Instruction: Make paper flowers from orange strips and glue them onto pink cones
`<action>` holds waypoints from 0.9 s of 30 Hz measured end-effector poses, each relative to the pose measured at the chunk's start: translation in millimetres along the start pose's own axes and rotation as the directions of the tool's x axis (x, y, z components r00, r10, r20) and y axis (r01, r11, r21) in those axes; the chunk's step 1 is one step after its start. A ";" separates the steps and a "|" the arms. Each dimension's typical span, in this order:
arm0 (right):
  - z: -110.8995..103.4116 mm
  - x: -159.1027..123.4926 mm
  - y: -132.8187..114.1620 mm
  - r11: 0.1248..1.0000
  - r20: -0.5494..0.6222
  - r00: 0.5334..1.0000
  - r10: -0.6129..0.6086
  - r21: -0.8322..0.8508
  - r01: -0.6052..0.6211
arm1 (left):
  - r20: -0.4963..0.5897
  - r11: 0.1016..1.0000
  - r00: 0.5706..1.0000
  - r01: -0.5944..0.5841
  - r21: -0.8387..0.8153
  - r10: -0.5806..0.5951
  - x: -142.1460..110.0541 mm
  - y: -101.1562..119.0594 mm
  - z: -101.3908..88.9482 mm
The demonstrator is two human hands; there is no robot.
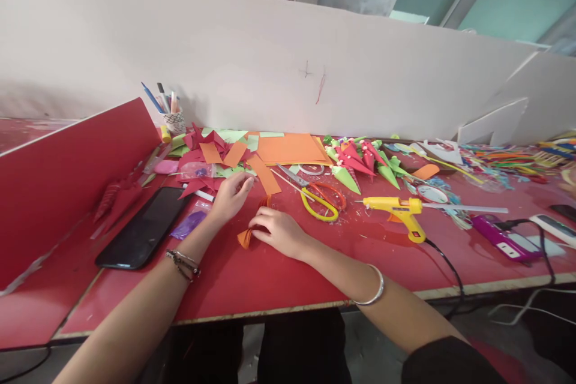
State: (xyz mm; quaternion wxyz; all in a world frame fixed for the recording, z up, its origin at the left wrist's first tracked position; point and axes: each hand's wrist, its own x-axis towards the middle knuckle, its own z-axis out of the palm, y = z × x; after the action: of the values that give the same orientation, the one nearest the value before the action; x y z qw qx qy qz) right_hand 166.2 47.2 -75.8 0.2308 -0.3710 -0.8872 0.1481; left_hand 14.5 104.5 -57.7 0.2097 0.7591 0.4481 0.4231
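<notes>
My right hand [279, 230] rests on the red table [279, 279] with its fingers curled on a folded orange paper piece [246, 236]. Just to the left and a little farther away, my left hand [230, 195] lies with its fingers stretched toward an orange paper strip [264, 174] and red paper scraps [198, 183]; nothing is plainly in it. A thin white stick [200, 194] lies beside the left hand.
Scissors with yellow and orange handles [320, 197], a yellow glue gun [398, 210] with a black cord, orange sheets [290, 149], paper cones [360, 165], a pen cup [171, 120], a black phone [144, 229], a red divider board [67, 174] and a purple device [504, 239] are about.
</notes>
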 end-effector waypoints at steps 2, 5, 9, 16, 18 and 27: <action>-1.6 -0.4 -0.9 1.000 -0.031 0.999 -0.008 0.027 0.009 | 0.007 1.000 1.000 0.004 -0.011 -0.004 -0.3 -0.9 0.0; -7.2 -1.1 -0.2 0.998 -0.118 0.993 0.002 0.059 0.005 | 0.060 0.999 0.998 0.020 -0.040 -0.018 -1.5 0.8 -1.5; -18.3 -1.6 6.4 0.997 -0.271 0.962 0.017 0.073 0.002 | 0.296 0.993 0.955 0.002 -0.120 0.033 -4.0 9.4 -3.7; -31.5 -1.6 14.7 0.994 -0.444 0.896 -0.012 0.093 0.059 | 0.546 0.977 0.829 0.005 -0.215 0.116 -5.8 19.8 -5.9; -33.1 -1.7 14.6 0.989 -0.459 0.888 -0.029 0.118 0.093 | 0.559 0.970 0.823 0.047 -0.239 0.098 -6.0 22.2 -8.9; -35.7 -0.9 10.7 0.974 -0.518 0.854 -0.041 0.168 0.149 | 0.635 0.938 0.768 0.156 -0.308 0.081 -6.9 29.7 -13.7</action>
State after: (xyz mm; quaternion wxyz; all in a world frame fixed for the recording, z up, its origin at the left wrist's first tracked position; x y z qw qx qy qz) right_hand 191.6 57.0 -50.4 0.5014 -0.3270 -0.7916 0.1221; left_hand 16.3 82.5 -32.5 0.4869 0.7995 0.2846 0.2069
